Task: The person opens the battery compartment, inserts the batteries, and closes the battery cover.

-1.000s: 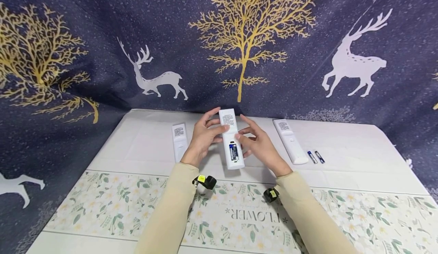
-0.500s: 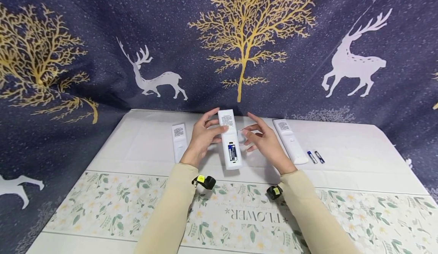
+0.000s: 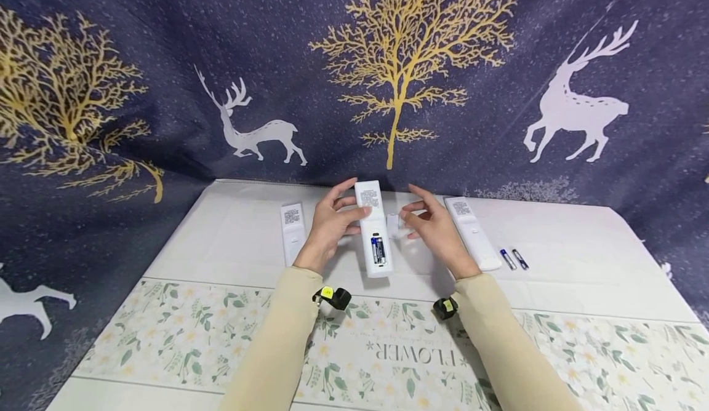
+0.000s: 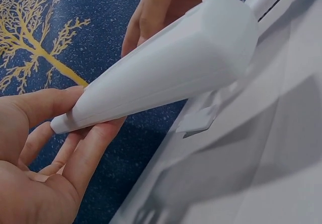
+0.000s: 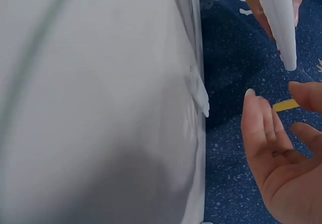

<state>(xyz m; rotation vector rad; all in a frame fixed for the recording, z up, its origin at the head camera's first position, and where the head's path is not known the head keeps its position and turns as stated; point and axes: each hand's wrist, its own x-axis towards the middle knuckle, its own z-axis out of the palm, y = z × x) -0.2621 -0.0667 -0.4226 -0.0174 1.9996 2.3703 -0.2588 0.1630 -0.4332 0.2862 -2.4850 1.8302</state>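
Observation:
My left hand (image 3: 331, 223) grips a white remote control (image 3: 375, 224) by its upper part, thumb across its back. The remote is raised over the table, its battery bay uncovered with two dark-blue and silver batteries (image 3: 379, 251) side by side inside. A small white battery cover (image 3: 393, 225) lies on the table just right of the remote; the left wrist view also shows this cover (image 4: 198, 120). Beside the cover is my right hand (image 3: 434, 226), and in the right wrist view its fingers and thumb are apart with nothing between them.
One white remote (image 3: 293, 234) lies face down on the left. Another remote (image 3: 472, 235) lies on the right, with two loose batteries (image 3: 514, 259) beside it. A dark blue deer-and-tree cloth (image 3: 332, 42) hangs behind the table, and a floral strip (image 3: 183, 331) crosses its front.
My right hand has moved off the remote to the right, and the battery cover on the table has come into view. My left hand keeps holding the remote, nearly in place.

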